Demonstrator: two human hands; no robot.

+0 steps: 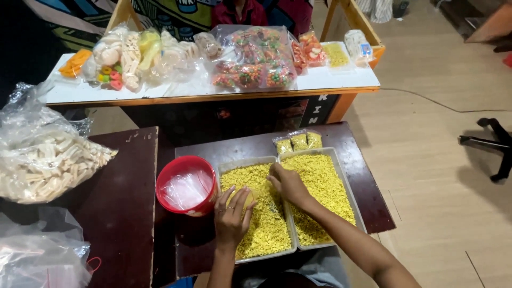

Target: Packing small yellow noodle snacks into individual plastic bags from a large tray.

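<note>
Two shallow trays full of small yellow snack pieces sit side by side on a dark table: the left tray [228, 166] and the right tray [341, 170]. My left hand [232, 210] rests on the yellow pieces in the left tray, fingers curled around a small filled packet. My right hand [288, 184] reaches across onto the rim between the two trays, fingers bent into the pieces. A red bucket [186, 185] holding clear plastic bags stands just left of the trays. Three small filled packets [298, 142] lie behind the trays.
A big clear bag of pale stick snacks [45, 160] lies on the left table. A white counter [341, 79] behind carries several bags of coloured snacks [250, 58]; a person in red stands beyond it. A black chair base [493, 144] stands on the floor at right.
</note>
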